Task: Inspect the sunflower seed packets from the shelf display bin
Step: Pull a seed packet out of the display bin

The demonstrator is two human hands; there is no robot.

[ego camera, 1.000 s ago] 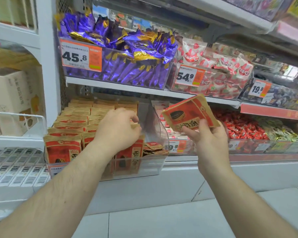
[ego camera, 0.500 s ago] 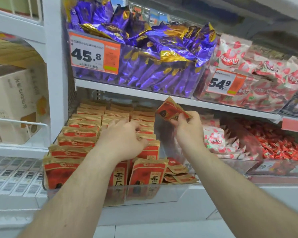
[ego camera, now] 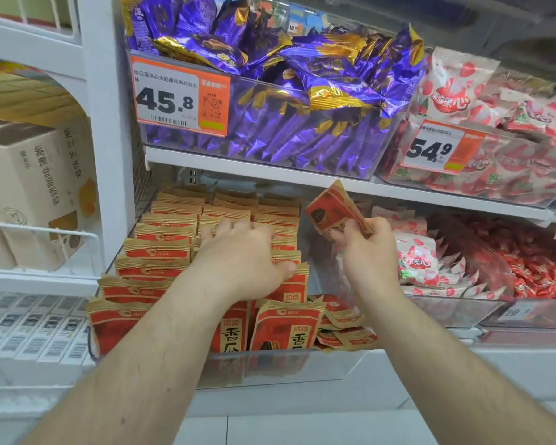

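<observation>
We find the scene brightly and evenly lit, with light appearing to come from overhead. Glare flashes off the purple foil wrappers [ego camera: 302, 101] above the left hand [ego camera: 241, 261]. Shadow lies under the upper shelf [ego camera: 270, 170], behind both hands. Print on the price tag [ego camera: 180, 101] is sharp; the far right edge beyond the right hand [ego camera: 366, 252] is soft. Wide-angle bending curves the white upright [ego camera: 100, 123].
</observation>
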